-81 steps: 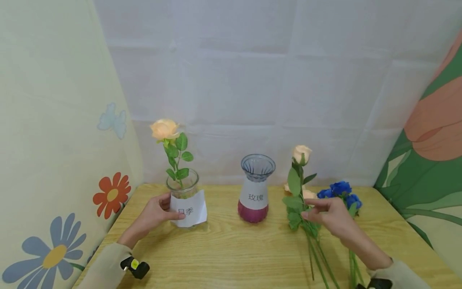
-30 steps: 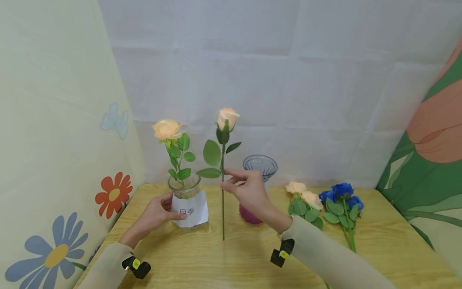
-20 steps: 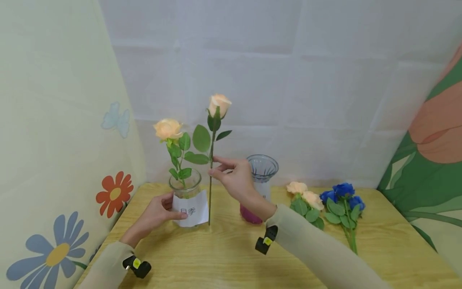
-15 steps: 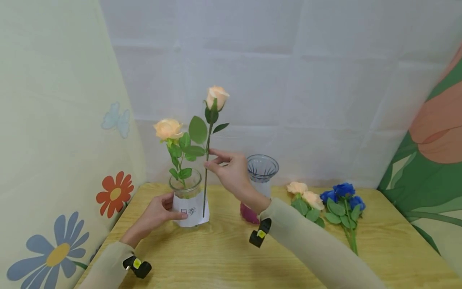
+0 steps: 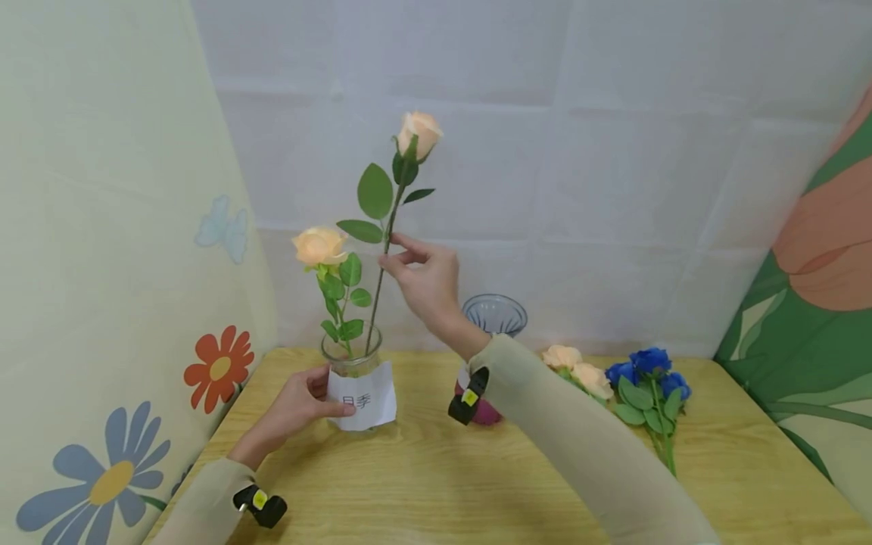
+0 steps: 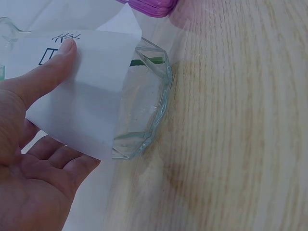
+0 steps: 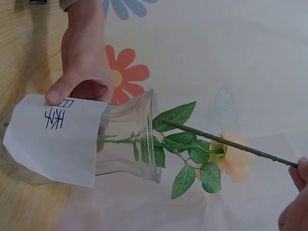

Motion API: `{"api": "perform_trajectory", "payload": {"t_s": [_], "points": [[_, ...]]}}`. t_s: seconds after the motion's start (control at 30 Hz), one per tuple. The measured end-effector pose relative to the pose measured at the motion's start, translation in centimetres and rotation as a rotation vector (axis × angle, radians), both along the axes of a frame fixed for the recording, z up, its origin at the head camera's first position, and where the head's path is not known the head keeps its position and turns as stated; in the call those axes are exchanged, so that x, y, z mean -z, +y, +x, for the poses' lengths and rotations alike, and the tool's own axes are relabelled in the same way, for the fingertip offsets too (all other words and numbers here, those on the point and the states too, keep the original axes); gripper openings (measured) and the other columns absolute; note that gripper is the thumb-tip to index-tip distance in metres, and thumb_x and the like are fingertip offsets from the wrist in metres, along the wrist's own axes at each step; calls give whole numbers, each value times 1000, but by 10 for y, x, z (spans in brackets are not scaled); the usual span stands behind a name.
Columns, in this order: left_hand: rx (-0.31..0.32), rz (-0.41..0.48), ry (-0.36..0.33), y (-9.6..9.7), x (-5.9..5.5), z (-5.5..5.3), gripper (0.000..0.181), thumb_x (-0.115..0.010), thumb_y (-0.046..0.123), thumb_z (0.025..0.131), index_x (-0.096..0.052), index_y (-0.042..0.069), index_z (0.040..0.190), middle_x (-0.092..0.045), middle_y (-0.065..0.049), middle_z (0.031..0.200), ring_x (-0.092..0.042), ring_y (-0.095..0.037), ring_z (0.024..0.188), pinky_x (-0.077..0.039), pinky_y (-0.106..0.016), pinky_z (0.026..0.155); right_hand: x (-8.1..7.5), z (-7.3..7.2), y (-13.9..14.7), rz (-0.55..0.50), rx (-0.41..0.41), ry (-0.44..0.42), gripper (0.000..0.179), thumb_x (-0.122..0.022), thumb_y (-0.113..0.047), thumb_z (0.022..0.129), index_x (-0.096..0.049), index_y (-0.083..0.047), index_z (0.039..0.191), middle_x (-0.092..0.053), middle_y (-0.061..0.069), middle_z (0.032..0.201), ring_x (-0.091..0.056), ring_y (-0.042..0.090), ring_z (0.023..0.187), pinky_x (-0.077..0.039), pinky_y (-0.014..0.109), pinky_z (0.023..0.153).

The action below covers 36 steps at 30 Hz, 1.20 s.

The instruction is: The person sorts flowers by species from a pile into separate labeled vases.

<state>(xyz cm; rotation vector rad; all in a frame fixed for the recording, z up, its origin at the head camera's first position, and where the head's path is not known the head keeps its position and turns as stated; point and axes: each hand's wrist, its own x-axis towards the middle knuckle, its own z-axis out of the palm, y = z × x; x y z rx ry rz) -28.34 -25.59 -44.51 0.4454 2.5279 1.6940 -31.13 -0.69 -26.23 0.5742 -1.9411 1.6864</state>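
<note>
My left hand (image 5: 300, 405) holds a clear glass vase (image 5: 356, 369) around its side, the thumb lying on the white paper label (image 7: 57, 139) with handwritten characters. One open peach rose (image 5: 320, 246) with leaves stands in this vase. Between thumb and fingers, my right hand (image 5: 428, 284) pinches the stem of a second peach rose (image 5: 418, 136), a half-closed bloom, tilted slightly right above the vase. In the right wrist view, its stem's lower end (image 7: 166, 122) is just outside the vase mouth, near the leaves. The left wrist view shows the vase's faceted base (image 6: 161, 91) by the wooden tabletop.
Behind my right forearm stands a second vase (image 5: 495, 312), blue-grey glass at the top and magenta at the bottom, partly hidden. Peach roses (image 5: 589, 380) and blue roses (image 5: 650, 363) lie on the wooden table (image 5: 422, 469) at right. Fabric walls surround the table.
My right hand has lifted the half-closed rose from the flowers at right, carried it left and raised it over the glass vase. The left hand keeps its hold on that vase.
</note>
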Motion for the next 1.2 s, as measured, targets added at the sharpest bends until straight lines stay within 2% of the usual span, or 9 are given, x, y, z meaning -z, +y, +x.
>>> {"api": "perform_trajectory", "payload": {"t_s": [0.1, 0.2, 0.43, 0.53, 0.63, 0.8, 0.9, 1.07, 1.2], "points": [[-2, -2, -2, 0, -1, 0, 78, -92, 20, 85, -53, -2, 150, -67, -19, 136, -66, -35, 122, -56, -47, 100, 0, -5, -6, -2, -2, 5, 35, -84, -6, 90, -76, -5, 124, -79, 8, 88, -73, 19, 75, -42, 21, 49], [-4, -7, 2, -1, -1, 0, 79, -92, 20, 85, -53, -1, 151, -67, -19, 137, -66, -35, 123, -55, -49, 101, 5, -10, -14, 15, -7, -7, 34, -84, -7, 91, -77, -6, 124, -79, 6, 89, -72, 19, 74, -41, 22, 47], [-4, -17, 3, -2, -1, -2, 83, -92, 23, 84, -51, 0, 153, -66, -19, 139, -66, -34, 124, -55, -48, 100, 29, -17, -27, 107, -20, -93, 34, -83, -10, 93, -76, -9, 126, -80, 4, 92, -59, 8, 55, -39, 23, 43], [-2, -12, 4, -2, -1, -3, 82, -92, 22, 84, -52, 0, 152, -67, -18, 138, -66, -34, 122, -56, -45, 99, 41, -19, -30, 126, -31, -133, 33, -83, -9, 92, -77, -9, 125, -79, 3, 90, -64, 16, 56, -40, 23, 43], [14, -5, 16, -1, 0, -2, 80, -91, 21, 85, -52, -1, 152, -67, -19, 137, -67, -34, 121, -57, -44, 97, 52, -20, -31, 151, -37, -154, 31, -84, -9, 92, -78, -9, 123, -79, 3, 88, -71, 22, 66, -41, 23, 44], [20, 3, 15, 0, 0, 0, 80, -91, 21, 86, -52, -1, 152, -67, -19, 137, -67, -33, 120, -58, -43, 96, 65, -19, -32, 189, -27, -180, 31, -85, -10, 91, -79, -9, 121, -79, 2, 87, -67, 10, 63, -43, 23, 46], [11, 3, 10, 1, 0, 1, 79, -91, 21, 85, -53, 0, 151, -68, -18, 136, -68, -32, 120, -58, -42, 96, 69, -17, -32, 205, -43, -197, 32, -85, -12, 91, -79, -10, 122, -79, 2, 88, -68, 12, 63, -45, 24, 48], [12, -8, 21, 2, 1, 1, 78, -91, 22, 85, -54, 0, 150, -68, -18, 136, -67, -33, 121, -58, -43, 96, 69, -16, -25, 309, -92, -261, 30, -86, -16, 91, -79, -10, 120, -80, 2, 100, -75, 19, 91, -58, 26, 67], [12, -22, 21, 3, 1, -1, 80, -92, 23, 84, -54, 1, 150, -68, -17, 136, -67, -33, 121, -58, -41, 96, 62, -14, -13, 431, -105, -310, 28, -86, -18, 89, -82, -9, 115, -79, 3, 108, -71, 25, 110, -59, 32, 82]]}}
